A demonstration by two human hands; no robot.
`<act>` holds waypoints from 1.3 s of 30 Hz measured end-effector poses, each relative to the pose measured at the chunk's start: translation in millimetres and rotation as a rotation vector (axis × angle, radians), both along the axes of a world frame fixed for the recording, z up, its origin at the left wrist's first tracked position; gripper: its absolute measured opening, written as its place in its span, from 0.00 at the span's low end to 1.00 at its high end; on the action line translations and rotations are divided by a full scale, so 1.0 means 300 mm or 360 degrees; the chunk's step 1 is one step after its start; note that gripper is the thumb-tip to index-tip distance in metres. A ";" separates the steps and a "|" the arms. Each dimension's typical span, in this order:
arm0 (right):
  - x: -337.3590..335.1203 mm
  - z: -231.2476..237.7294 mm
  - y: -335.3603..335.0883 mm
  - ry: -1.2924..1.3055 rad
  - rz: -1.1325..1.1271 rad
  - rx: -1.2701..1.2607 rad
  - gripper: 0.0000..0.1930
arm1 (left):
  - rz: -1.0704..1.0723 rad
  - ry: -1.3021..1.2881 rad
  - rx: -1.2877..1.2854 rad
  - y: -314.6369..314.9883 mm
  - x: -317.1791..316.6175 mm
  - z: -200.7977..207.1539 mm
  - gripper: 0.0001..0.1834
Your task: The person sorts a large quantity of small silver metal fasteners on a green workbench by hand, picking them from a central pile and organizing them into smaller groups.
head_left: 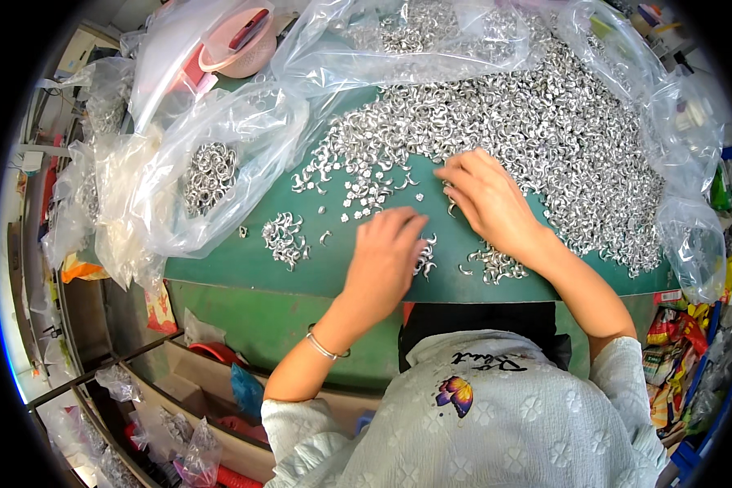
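My left hand point(385, 254) is over the near part of the green table, fingers bent and slightly blurred; its fingertips hang by a small pile of curved silver metal pieces point(425, 257). My right hand point(494, 202) is at the near edge of the big heap of silver metal pieces point(545, 122), fingers bent toward the thumb. What its fingertips hold is too small to make out. One curved piece point(451, 209) shows just below that thumb. Between the hands and the heap lie small flower-like silver pieces point(366, 193). Another small pile point(496, 264) sits under my right wrist.
A separate pile of curved pieces point(286, 241) lies at the left. Beyond it is an open clear plastic bag point(256, 146) with metal parts inside. A pink basket point(256, 57) holds a red-handled tool. More plastic sheeting point(691, 122) borders the heap. An open drawer point(179, 374) is below left.
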State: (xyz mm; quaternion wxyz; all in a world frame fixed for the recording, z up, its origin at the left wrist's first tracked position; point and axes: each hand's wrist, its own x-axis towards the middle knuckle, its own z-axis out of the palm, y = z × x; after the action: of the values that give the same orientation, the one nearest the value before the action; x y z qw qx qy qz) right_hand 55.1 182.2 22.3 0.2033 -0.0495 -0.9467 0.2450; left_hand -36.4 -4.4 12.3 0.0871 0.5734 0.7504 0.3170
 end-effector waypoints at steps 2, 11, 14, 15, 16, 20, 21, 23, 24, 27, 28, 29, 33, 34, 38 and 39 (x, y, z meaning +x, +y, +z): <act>-0.063 -0.024 0.043 0.0075 -0.0081 0.0168 0.18 | -0.0089 0.0054 0.0013 0.017 0.019 -0.019 0.13; -0.105 0.001 0.083 -0.0258 0.0072 0.0360 0.25 | 0.0411 0.0111 0.0078 0.082 -0.196 0.046 0.25; -0.179 -0.008 0.103 -0.0019 0.0046 0.0311 0.30 | 0.0556 0.0435 0.0087 0.176 -0.274 0.021 0.29; -0.228 -0.015 0.098 0.0047 0.0064 0.0320 0.31 | 0.0540 0.0400 0.0005 0.199 -0.297 -0.001 0.29; -0.267 -0.022 0.099 0.0115 0.0074 0.0335 0.33 | 0.0518 0.0367 -0.0071 0.222 -0.315 -0.021 0.29; -0.280 -0.060 0.097 -0.0103 0.0146 0.0401 0.36 | 0.0427 0.0180 -0.0113 0.231 -0.336 -0.018 0.29; -0.262 -0.051 0.093 -0.0119 0.0169 0.0373 0.33 | 0.0393 0.0192 -0.0036 0.223 -0.328 -0.015 0.25; -0.226 -0.031 0.100 -0.0153 0.0248 0.0441 0.30 | 0.0233 0.0284 0.0071 0.199 -0.317 -0.039 0.22; -0.204 -0.028 0.105 -0.0171 0.0281 0.0474 0.28 | 0.0145 0.0329 0.0125 0.190 -0.306 -0.036 0.21; -0.129 -0.025 0.102 -0.0106 0.0340 0.0475 0.20 | 0.0049 0.0370 0.0023 0.149 -0.228 -0.013 0.21; -0.106 -0.016 0.099 -0.0100 0.0366 0.0464 0.18 | 0.0015 0.0371 0.0005 0.131 -0.201 -0.012 0.21; -0.080 -0.003 0.092 -0.0084 0.0374 0.0415 0.15 | 0.0000 0.0364 0.0034 0.112 -0.177 -0.016 0.21; -0.033 0.008 0.110 -0.0107 0.0335 0.0221 0.15 | -0.0131 0.0254 0.0035 0.071 -0.159 0.016 0.20; -0.054 0.027 0.115 -0.0110 0.0284 0.0201 0.15 | 0.0008 0.0227 0.0083 0.078 -0.164 0.021 0.20; -0.226 -0.006 0.136 0.0232 0.0072 0.0142 0.18 | 0.0463 0.0363 0.0216 0.172 -0.234 -0.011 0.20; -0.271 -0.036 0.127 0.0240 0.0092 0.0231 0.18 | 0.0516 0.0408 0.0216 0.193 -0.260 -0.051 0.21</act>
State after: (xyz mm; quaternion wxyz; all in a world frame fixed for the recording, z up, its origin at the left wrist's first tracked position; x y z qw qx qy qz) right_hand -26.3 220.2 11.3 0.2699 0.0113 -0.9449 0.1847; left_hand -114.5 53.4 -2.9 -0.0999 0.4854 0.8147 0.3011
